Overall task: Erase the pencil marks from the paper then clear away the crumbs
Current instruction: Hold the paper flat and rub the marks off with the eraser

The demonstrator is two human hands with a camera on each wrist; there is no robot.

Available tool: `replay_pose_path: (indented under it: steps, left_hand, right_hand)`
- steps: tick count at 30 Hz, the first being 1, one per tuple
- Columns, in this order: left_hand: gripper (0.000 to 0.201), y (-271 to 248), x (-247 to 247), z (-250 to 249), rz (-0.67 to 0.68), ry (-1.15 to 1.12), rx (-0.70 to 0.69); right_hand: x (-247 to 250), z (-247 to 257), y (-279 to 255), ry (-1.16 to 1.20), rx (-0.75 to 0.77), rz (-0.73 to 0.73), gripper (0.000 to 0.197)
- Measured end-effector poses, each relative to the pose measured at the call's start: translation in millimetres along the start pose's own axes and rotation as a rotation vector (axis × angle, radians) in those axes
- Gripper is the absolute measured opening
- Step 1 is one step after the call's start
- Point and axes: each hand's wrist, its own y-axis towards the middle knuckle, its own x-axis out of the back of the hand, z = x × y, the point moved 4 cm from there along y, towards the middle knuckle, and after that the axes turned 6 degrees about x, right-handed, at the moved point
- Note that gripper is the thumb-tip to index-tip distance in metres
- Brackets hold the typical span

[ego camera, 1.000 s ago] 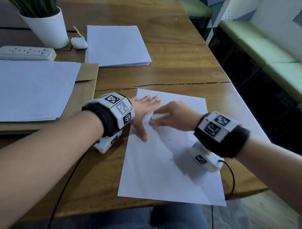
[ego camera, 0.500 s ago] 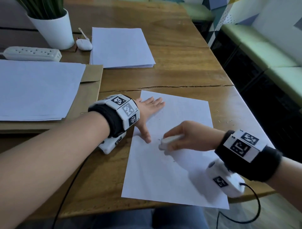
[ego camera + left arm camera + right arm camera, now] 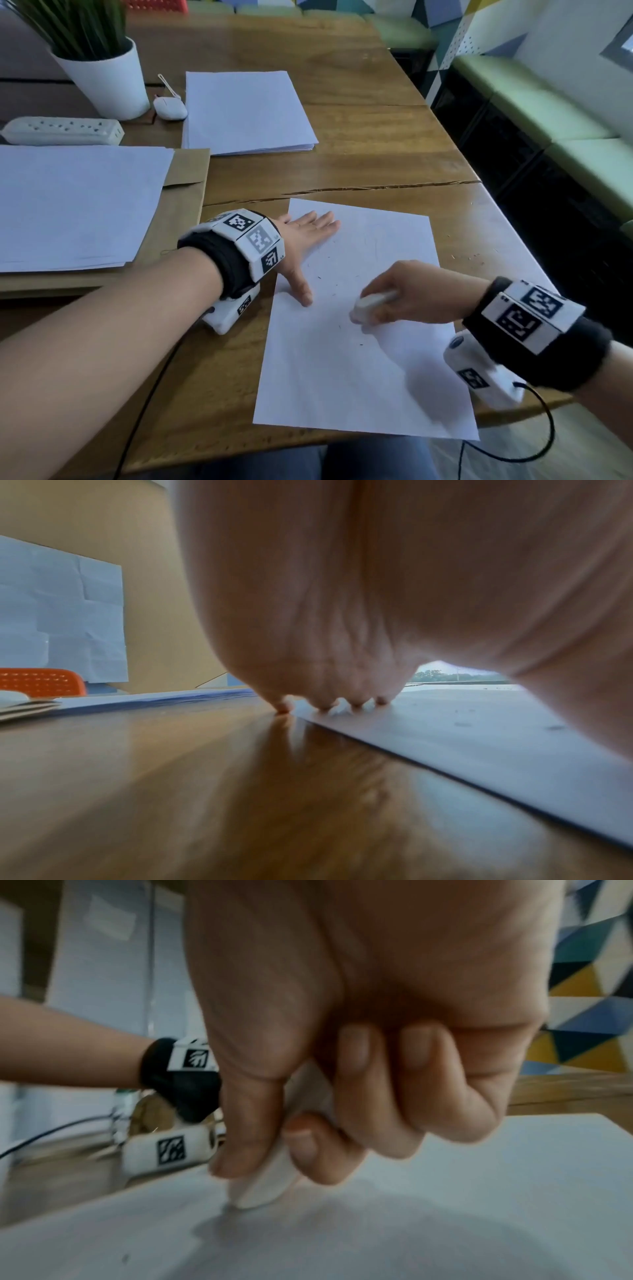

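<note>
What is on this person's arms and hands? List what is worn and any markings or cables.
Both forearms are bare, with no sleeves or gloves. The left hand and the right hand each have a black wrist band carrying white blocks printed with black square-code markers. Under each wrist hangs a rounded white camera unit with its own marker and a thin black cable. No rings show on the fingers.

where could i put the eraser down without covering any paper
Bare wood lies between the paper stack and the sheet being erased, and right of the stack. The left is crowded: papers on an envelope, power strip, plant pot.
</note>
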Motion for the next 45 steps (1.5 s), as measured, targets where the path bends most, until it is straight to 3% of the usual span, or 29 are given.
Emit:
replay_pose_path:
  steps: [3,5,6,9,11,14,16,18,20,21,22,23,27,28,29,30,33,34,35,36,37,39,41,43,45]
  left_hand:
    - [0.093,3,2,3,-0.035,-0.066,-0.014]
    - [0.069,5,5,8,-0.064,-0.151,-0.023]
    - [0.064,5,7,10,-0.07,-0.207,-0.03]
    - [0.066,4,12,15,-0.112,-0.323,-0.033]
    - [0.068,3,14,20,-0.157,-0.335,0.002]
    - [0.062,1,17,22,-0.2,-0.317,0.035]
    - [0.057,-1,19,21,-0.215,-0.299,0.032]
    - [0.058,-1,19,19,-0.215,-0.269,0.018]
    - [0.059,-1,18,19,-0.209,-0.257,0.022]
    - [0.061,0,17,21,-0.205,-0.258,0.024]
    - [0.062,1,17,22,-0.199,-0.257,0.026]
    - [0.063,2,18,24,-0.192,-0.258,0.026]
    - [0.068,4,16,29,-0.161,-0.3,0.015]
    - [0.069,4,15,30,-0.163,-0.305,0.017]
    - [0.07,4,15,30,-0.166,-0.305,0.018]
    - [0.071,5,14,30,-0.165,-0.303,0.018]
    - [0.073,7,13,31,-0.155,-0.284,0.026]
    - [0.073,7,13,31,-0.152,-0.278,0.025]
    - [0.073,6,13,31,-0.156,-0.274,0.022]
    - [0.072,6,14,32,-0.159,-0.274,0.02]
    - [0.072,6,15,33,-0.164,-0.281,0.016]
    - [0.069,7,15,34,-0.171,-0.319,-0.003]
    - [0.064,8,14,33,-0.165,-0.383,-0.015]
    - [0.067,6,15,33,-0.159,-0.41,-0.022]
    - [0.077,3,16,34,-0.149,-0.376,0.002]
  right_hand:
    - [15,-17,-7,0.25,-0.138,-0.301,0.03]
    - [18,-22,-19,0.717,-0.193,-0.468,0.036]
    - [13,-20,-23,0.961,-0.195,-0.48,0.037]
    - [-15,1,-29,1.532,-0.202,-0.297,0.04]
    - [-37,20,-29,1.685,-0.172,-0.07,0.044]
    - [-63,34,-29,1.66,-0.111,0.125,0.039]
    - [-62,26,-22,1.654,-0.208,0.025,0.037]
    - [-48,1,-11,1.734,-0.303,-0.34,0.033]
    - [-24,-23,-9,1.737,-0.309,-0.822,0.033]
    - [-16,-29,-10,1.721,-0.29,-0.994,0.035]
    - [-12,-27,-7,1.729,-0.253,-1.058,0.035]
    - [-12,-15,-1,1.763,-0.211,-1.001,0.033]
    - [-50,58,30,1.833,-0.166,-0.31,0.035]
    - [-58,67,35,1.833,-0.188,-0.248,0.036]
    - [-61,67,39,1.856,-0.206,-0.276,0.035]
    - [-59,60,40,1.888,-0.213,-0.405,0.033]
    - [-34,15,24,1.802,-0.262,-1.144,0.029]
    - [-26,4,15,1.758,-0.274,-1.332,0.027]
    - [-20,-1,11,1.753,-0.253,-1.416,0.026]
    - [-16,0,12,1.775,-0.196,-1.407,0.026]
    - [-14,9,19,1.826,-0.136,-1.304,0.028]
    - [-22,38,39,1.93,-0.091,-0.906,0.029]
    - [-36,62,57,1.882,-0.113,-0.556,0.03]
    - [-42,62,67,1.888,-0.187,-0.559,0.029]
    - [-33,43,65,1.889,-0.287,-0.936,0.029]
